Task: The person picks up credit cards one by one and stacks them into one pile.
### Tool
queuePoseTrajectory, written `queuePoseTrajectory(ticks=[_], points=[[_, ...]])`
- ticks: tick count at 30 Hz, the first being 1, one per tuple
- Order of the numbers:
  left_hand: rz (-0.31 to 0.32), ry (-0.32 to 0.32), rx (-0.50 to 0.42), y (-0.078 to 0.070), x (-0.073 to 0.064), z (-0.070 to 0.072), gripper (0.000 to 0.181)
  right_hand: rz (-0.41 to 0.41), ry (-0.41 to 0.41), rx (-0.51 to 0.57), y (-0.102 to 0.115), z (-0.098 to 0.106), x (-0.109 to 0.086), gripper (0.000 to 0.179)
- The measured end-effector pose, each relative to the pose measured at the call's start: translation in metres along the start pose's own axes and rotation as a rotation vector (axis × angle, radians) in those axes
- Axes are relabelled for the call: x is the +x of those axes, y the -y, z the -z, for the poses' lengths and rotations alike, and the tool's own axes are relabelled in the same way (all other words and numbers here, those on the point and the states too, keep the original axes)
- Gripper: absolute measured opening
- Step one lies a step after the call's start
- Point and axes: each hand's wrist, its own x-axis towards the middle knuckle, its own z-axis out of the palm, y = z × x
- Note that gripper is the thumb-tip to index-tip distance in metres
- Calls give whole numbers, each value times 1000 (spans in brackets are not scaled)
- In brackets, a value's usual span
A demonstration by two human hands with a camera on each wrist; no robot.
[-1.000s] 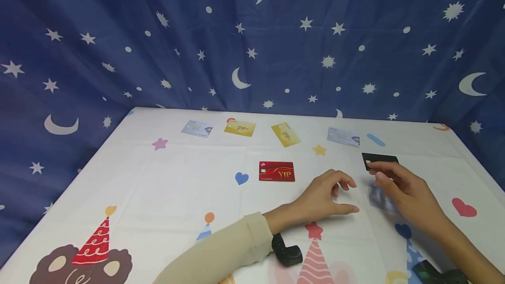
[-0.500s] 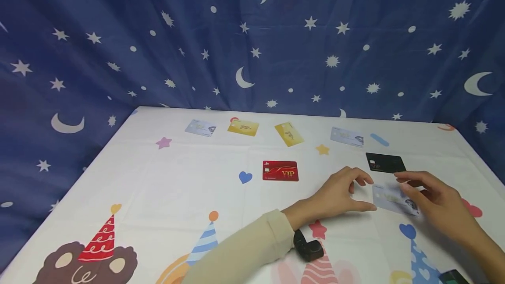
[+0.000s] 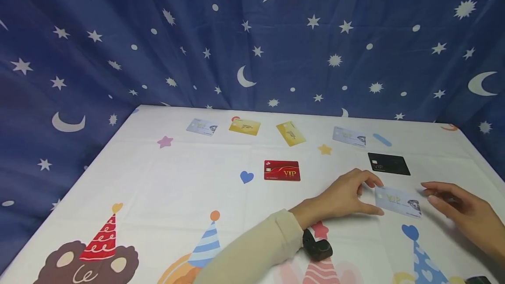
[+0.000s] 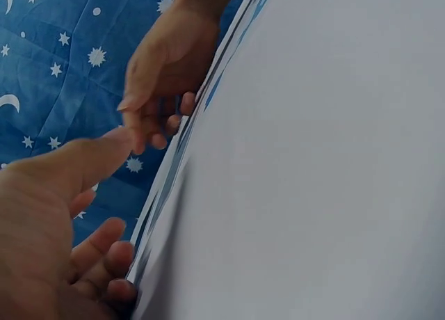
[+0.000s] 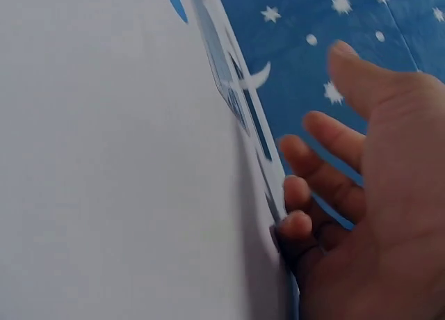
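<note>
A pale silver card (image 3: 397,203) with gold VIP lettering lies flat on the bench (image 3: 189,174) at the right, its right end angled slightly nearer.

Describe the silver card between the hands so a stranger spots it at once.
On the white tablecloth, go right to the black card. Just below it in the head view, between the left hand and right hand, lies the silver card. The other two silver cards lie near the far edge, apart from both hands.
</note>
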Motion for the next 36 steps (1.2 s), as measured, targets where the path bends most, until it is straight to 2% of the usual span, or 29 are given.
queuePoseTrajectory(ticks=[7,12,16,26,36], points=[[10,89,151,-1,4,-5,63,45,56,16,-6,-1,-6,50],[21,110,209,0,3,-7,65,40,105,-32,-1,-3,-9,59],[19,102,239,0,4,-8,64,34,142,-70,1,-2,-9,66],[-13,82,310,-3,7,-7,63,101,123,-92,2,2,-7,64],[14,30,311,-3,8,-11,65,94,122,-90,6,3,-7,63]])
